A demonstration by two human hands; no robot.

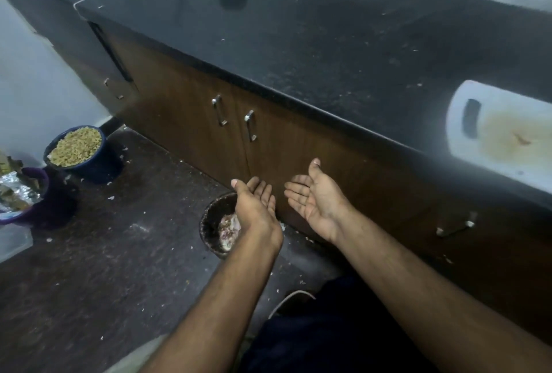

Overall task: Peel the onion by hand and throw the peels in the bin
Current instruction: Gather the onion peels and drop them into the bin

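Here your two hands hang over the floor in front of the brown cabinet doors (209,121), both spread wide and holding nothing. Your left hand (257,208) is turned on edge, fingers straight, and sits directly above the small dark bin (209,223) on the floor. Your right hand (316,199) lies just beside it on the cabinet side, palm up, fingers relaxed, also bare.

Below your left hand, inside the bin, a pale pinkish heap of peels (228,230) shows against the dark wall. That reads as the dropping step of the task at or near its end: the peels look to be in the bin, and neither palm carries any that you can see.

The onion itself is not in view. Up and to the right of your right hand, well apart, a white chopping board (504,130) lies on the black countertop (298,44), stained but with nothing on the part that shows. Whether more peeling remains, you cannot tell from here.

Small pale scraps (301,282) dot the floor near the bin and close under your forearms; some may be peel, though they are too small to be sure. Judging by that, your next move calls for a check of both palms for clinging skin, then a pinch of any stray bits beside the bin, dropped in from straight above it.
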